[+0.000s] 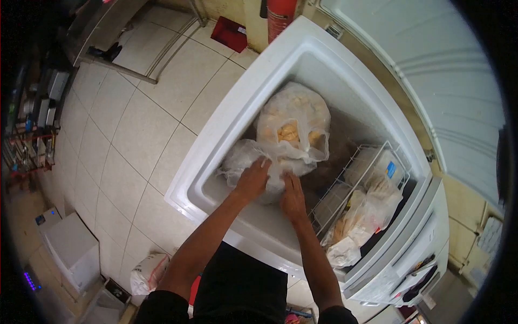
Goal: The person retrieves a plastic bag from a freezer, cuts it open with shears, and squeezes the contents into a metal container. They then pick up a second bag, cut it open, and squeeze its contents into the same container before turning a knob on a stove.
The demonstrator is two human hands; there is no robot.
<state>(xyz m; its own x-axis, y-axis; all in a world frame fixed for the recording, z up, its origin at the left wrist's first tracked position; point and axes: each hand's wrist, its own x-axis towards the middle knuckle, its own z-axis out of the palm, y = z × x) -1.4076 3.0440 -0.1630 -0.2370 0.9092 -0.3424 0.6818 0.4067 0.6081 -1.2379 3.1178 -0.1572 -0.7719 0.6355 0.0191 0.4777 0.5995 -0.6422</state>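
Both my hands reach down into an open white chest freezer (pixel 216 146). My left hand (pixel 253 179) is closed on a translucent plastic bag (pixel 242 157) near the freezer's left wall. Across from it, my right hand (pixel 292 197) has its fingers drawn together on the same bag's plastic, slightly blurred. What lies inside this bag is hard to make out. Just beyond my hands sits a large, round, translucent bag of yellowish pieces (pixel 294 110), with some pieces showing through a gap in its top.
A white wire basket (pixel 353 186) at the freezer's right side holds bagged items (pixel 367 210) and a plastic container (pixel 389 164). The raised lid (pixel 431 70) stands to the right. A red fire extinguisher (pixel 280 19) is behind. Tiled floor (pixel 156 135) lies left.
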